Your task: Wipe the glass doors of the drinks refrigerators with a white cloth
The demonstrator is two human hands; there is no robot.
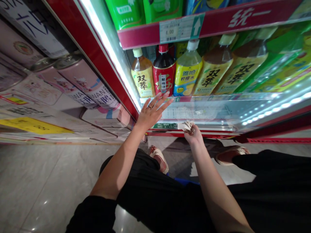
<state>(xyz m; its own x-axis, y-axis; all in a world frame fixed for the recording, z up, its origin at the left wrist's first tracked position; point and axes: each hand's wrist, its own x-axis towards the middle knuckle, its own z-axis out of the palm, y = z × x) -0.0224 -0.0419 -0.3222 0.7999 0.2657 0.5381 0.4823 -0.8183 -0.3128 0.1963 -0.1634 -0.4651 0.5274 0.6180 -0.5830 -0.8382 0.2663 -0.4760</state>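
My left hand (152,111) reaches toward the lower bottle shelf with its fingers spread and nothing in them. Its fingertips overlap the foot of a red-labelled dark drink bottle (164,72) in my view; whether they touch it I cannot tell. A crumpled whitish cloth (187,126) is bunched in my right hand (194,134), at the front edge of the cooler's bottom. Just behind the cloth lies a white wire rack (196,111) on the cooler floor. A yellow-labelled bottle (187,72) stands right of the red one, and an amber bottle (142,76) left of it.
More amber bottles (216,68) stand to the right. Above runs a red shelf edge (218,19) with a price tag (179,29). Pink cans (85,79) and cartons are stacked left of the cooler's red frame (107,55). Tiled floor (48,181) lies below.
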